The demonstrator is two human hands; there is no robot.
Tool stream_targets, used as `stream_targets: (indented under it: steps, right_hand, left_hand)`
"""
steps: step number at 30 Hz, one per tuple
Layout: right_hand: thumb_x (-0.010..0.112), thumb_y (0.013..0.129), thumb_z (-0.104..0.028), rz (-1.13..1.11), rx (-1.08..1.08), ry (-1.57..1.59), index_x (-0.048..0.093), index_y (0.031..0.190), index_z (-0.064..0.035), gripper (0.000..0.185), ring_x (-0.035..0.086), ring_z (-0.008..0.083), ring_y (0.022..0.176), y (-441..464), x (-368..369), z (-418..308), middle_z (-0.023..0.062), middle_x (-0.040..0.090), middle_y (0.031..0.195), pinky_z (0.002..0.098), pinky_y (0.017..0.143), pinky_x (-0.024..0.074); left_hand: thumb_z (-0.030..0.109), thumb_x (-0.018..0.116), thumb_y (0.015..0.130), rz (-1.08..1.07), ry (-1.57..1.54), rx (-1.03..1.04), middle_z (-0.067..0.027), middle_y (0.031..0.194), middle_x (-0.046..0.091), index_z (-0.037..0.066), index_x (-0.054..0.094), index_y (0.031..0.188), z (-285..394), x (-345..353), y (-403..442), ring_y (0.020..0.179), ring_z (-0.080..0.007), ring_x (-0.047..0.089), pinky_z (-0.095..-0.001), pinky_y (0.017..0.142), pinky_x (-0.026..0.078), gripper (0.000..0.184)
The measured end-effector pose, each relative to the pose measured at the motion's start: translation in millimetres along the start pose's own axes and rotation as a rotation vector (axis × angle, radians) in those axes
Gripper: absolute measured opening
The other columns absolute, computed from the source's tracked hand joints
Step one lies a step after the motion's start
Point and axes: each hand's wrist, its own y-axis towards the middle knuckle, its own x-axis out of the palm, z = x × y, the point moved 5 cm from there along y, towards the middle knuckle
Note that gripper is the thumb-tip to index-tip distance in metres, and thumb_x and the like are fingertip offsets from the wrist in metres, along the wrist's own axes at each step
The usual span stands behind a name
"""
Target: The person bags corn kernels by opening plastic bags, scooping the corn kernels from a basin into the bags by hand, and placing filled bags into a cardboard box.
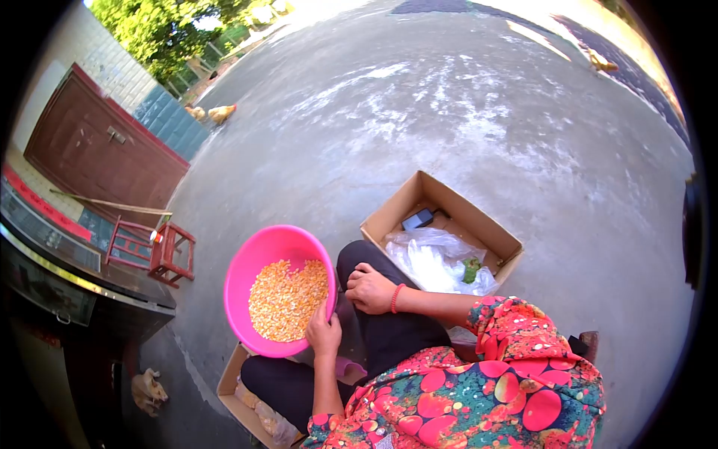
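A bright pink basin tilts beside my knees, with loose yellow corn kernels spread over its bottom. My left hand grips its near right rim, the thumb on the inner side. On my dark-trousered knee rests my right hand, a red bracelet at its wrist. Its fingers are loosely bent, slightly apart, and I see nothing in them. A cardboard box stands just beyond that knee, holding clear plastic bags, a dark phone-like object and something green.
Another cardboard box with bagged contents sits below the basin, partly hidden by my leg. A small pink container shows between my legs. Left are a red wooden chair, a lying animal and a brown door. Chickens stand farther off.
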Motion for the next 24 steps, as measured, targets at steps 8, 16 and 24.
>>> stream_targets:
  steps: [8,16,24]
  right_hand:
    - [0.059,0.066,-0.02,0.024,-0.014,0.0,0.06,0.067,-0.0131,0.007,0.051,0.02,0.085,-0.9,6.7,2.4,0.0028,0.055,0.073,0.0396,0.088,0.0305]
    - [0.061,0.066,-0.018,0.026,-0.012,0.027,0.061,0.072,-0.011,0.01,0.051,0.0215,0.087,0.0,6.8,0.4,0.004,0.057,0.075,0.0413,0.089,0.0311]
    - [0.061,0.065,-0.016,0.038,0.004,0.06,0.061,0.073,-0.0099,0.01,0.051,0.0226,0.088,-0.1,2.3,-2.2,0.0045,0.055,0.077,0.0399,0.087,0.0322]
  left_hand:
    - [0.011,0.06,0.073,-0.002,0.05,-0.017,-0.0173,0.102,0.061,0.004,0.058,0.112,5.7,-3.5,0.5,0.092,-0.0347,0.058,-0.0426,0.081,0.045,0.039]
    - [0.01,0.06,0.073,0.003,-0.023,0.003,-0.0172,0.101,0.061,0.004,0.058,0.111,3.4,-2.7,0.2,0.092,-0.0356,0.058,-0.0431,0.08,0.044,0.039]
    - [0.01,0.06,0.074,-0.025,0.046,-0.042,-0.0176,0.102,0.061,0.004,0.057,0.113,3.8,-2.2,-1.3,0.092,-0.0355,0.058,-0.0431,0.08,0.044,0.039]
